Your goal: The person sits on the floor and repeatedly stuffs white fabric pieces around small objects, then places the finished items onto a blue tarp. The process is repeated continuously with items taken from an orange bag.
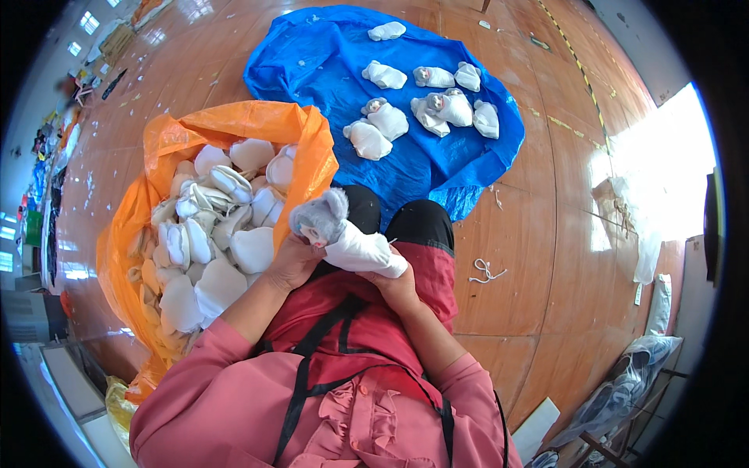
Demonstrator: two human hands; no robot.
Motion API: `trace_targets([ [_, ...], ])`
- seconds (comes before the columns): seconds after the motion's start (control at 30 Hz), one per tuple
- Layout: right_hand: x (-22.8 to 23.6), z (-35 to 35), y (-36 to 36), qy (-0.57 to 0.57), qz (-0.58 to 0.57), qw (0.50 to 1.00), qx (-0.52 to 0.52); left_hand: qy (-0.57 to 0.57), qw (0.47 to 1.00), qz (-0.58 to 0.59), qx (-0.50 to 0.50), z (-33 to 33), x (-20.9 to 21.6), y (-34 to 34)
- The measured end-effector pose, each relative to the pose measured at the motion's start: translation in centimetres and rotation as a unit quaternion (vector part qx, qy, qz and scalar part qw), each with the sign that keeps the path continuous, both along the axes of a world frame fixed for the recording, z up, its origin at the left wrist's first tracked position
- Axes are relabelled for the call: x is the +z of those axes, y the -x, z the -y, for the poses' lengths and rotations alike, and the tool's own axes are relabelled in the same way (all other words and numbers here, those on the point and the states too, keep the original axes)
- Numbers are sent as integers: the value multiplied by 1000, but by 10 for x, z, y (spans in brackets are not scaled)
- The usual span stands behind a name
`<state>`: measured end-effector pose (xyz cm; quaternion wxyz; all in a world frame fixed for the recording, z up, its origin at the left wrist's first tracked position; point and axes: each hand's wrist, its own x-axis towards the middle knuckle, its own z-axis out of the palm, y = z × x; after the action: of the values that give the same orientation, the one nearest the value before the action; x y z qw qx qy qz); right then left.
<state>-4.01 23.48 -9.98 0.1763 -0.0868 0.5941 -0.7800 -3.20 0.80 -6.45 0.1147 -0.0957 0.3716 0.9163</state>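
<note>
Glossy reddish-brown floor, bright daylight at right, windows upper left

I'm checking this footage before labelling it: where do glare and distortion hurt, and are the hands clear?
Head view: the bright opening at right is blown out, with glare on the floor beside it; head view: floor lines bend toward the dark rim; head view: the left hand, right hand and toy look fairly clear.
</note>
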Motion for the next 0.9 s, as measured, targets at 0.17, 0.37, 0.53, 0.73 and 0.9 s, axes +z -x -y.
trace_targets([
  [0.17,12,0,-7,30,-31,999,-32,-89,996,13,22,-18,20,-1],
  [0.37,15,-6,-8,72,126,989,-18,-107,993,-3,38,-31,26,-1],
  [0.53,-6,-12,9,75,188,972,118,-43,994,24,101,-43,51,15],
  [0.73,-15,6,8,18,177,947,267,8,983,153,99,-25,48,60],
  [0.9,-11,-5,14,64,219,953,198,65,987,82,125,-39,89,180],
])
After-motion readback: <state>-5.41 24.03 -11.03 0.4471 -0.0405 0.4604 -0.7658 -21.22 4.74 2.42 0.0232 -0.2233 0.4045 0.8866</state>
